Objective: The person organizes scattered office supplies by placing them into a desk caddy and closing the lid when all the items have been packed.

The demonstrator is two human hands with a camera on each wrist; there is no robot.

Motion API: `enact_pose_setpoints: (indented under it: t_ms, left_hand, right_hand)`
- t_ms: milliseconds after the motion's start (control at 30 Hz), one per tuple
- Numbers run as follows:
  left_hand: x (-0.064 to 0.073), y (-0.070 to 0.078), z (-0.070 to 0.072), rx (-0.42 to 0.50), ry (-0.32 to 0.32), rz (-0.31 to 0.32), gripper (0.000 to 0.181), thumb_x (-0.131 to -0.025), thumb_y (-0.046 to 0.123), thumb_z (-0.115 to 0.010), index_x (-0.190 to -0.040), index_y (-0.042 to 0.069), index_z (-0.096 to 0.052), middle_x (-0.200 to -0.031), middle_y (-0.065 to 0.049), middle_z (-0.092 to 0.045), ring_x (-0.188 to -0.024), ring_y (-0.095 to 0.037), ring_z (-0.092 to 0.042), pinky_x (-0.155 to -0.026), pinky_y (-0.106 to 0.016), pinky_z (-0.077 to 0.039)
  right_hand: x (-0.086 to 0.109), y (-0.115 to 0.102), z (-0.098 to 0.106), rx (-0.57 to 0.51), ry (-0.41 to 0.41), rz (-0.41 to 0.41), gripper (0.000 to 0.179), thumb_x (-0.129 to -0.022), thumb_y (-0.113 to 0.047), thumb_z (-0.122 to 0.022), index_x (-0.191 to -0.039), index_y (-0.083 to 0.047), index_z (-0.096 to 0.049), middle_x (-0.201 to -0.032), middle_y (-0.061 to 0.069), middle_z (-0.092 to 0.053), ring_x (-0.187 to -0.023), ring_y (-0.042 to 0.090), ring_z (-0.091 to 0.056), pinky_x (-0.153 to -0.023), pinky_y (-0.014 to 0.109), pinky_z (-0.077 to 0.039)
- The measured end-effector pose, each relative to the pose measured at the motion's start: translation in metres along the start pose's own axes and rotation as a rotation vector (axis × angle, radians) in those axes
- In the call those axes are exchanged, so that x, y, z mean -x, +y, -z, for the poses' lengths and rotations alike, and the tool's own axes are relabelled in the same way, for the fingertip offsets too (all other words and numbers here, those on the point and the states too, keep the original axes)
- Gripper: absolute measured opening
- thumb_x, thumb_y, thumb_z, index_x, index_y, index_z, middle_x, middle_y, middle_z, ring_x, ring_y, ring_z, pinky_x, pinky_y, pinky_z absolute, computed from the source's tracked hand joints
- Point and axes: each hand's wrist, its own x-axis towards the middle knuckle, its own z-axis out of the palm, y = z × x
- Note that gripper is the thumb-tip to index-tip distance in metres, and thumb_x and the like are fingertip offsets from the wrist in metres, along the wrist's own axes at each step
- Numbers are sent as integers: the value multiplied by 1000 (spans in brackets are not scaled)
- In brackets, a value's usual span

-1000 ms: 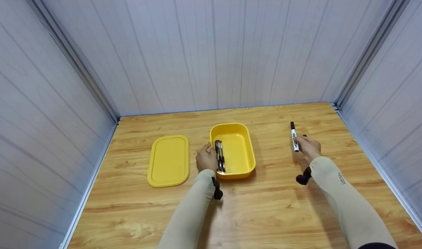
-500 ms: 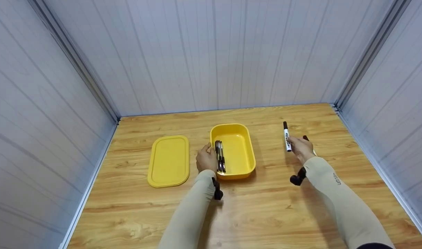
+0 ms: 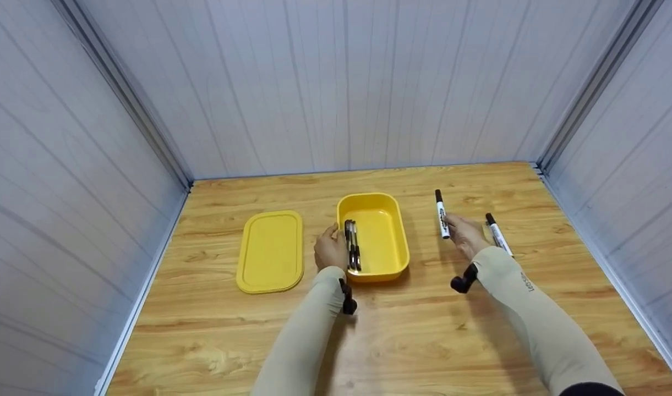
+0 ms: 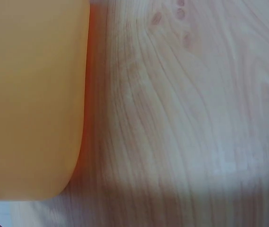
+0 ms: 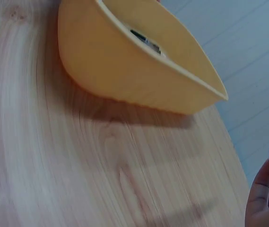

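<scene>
Panelled walls (image 3: 369,82), wood-grain surface (image 3: 413,335), yellow box (image 3: 381,236), held marker (image 3: 441,213)

On the tabletop (image 3: 413,335), the box (image 3: 381,236) is flanked on its left by the lid (image 3: 271,252), which is laid flat and apart from it, while pens (image 3: 353,245) are set lengthwise inside the box along its left side, where the left hand (image 3: 331,250) is placed. To the right of the box, a marker (image 3: 442,215) is held above the tabletop in the right hand (image 3: 466,235), and farther right of the box, beyond that hand, a second marker (image 3: 499,235) is laid. Behind the box, the tabletop is bordered by the back wall (image 3: 369,82).
</scene>
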Motion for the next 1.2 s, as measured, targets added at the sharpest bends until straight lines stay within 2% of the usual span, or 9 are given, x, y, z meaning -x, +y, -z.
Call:
enact_pose_setpoints:
  t_ms: [100, 333, 600, 700, 933, 1067, 1200]
  left_hand:
    - [-1, 0, 0, 3, 6, 2, 31, -96, 27, -60, -126, 23, -69, -80, 0, -66, -65, -15, -59, -60, -35, -45]
    - [1, 0, -1, -18, 17, -19, 30, -97, 26, -60, -124, 22, -70, -83, -2, -69, -67, -16, -61, -62, -37, -47]
    - [0, 0, 1, -3, 0, -25, 30, -98, 25, -60, -126, 22, -69, -86, -2, -69, -65, -15, -61, -60, -36, -47]
    - [0, 2, 1, 3, -6, -16, 30, -98, 25, -60, -126, 22, -69, -87, -2, -70, -66, -15, -61, -60, -35, -48]
    - [1, 4, 3, 9, -33, 13, 31, -98, 25, -59, -128, 23, -68, -87, -2, -69, -66, -15, -61, -62, -35, -48]
    - [2, 3, 3, 3, -33, 18, 31, -98, 25, -59, -128, 22, -68, -92, -2, -70, -69, -15, -62, -64, -36, -49]
    - [2, 2, 3, -2, -20, 0, 31, -98, 26, -58, -127, 22, -69, -91, -2, -72, -67, -15, -63, -62, -36, -49]
  right_hand:
    - [-1, 4, -7, -17, 1, -1, 19, -94, -1, -58, -79, -7, -68, -73, -1, -66, -67, 7, -59, -63, 19, -50]
    - [-1, 16, -23, 49, -15, -19, 9, -95, -3, -57, -90, -4, -64, -81, -2, -66, -75, 7, -61, -70, 18, -52]
    - [-7, 25, -42, -23, -31, -2, 17, -93, 1, -56, -81, -3, -66, -74, 1, -66, -68, 10, -61, -64, 20, -51]
    - [-9, 27, -47, -24, -33, -11, 17, -94, 1, -56, -81, -4, -65, -75, 1, -66, -69, 9, -61, -64, 20, -51]
    - [-8, 33, -54, 37, -26, -34, 3, -94, -2, -58, -94, -1, -61, -81, 2, -67, -75, 10, -65, -72, 19, -54]
    - [-7, 37, -57, 74, -30, -43, 4, -94, -4, -58, -97, -2, -59, -84, 2, -68, -79, 11, -67, -76, 19, -54]
    - [-7, 43, -60, 113, -15, -36, 6, -94, -4, -58, -99, -1, -61, -83, 2, -69, -79, 11, -67, -73, 20, -54]
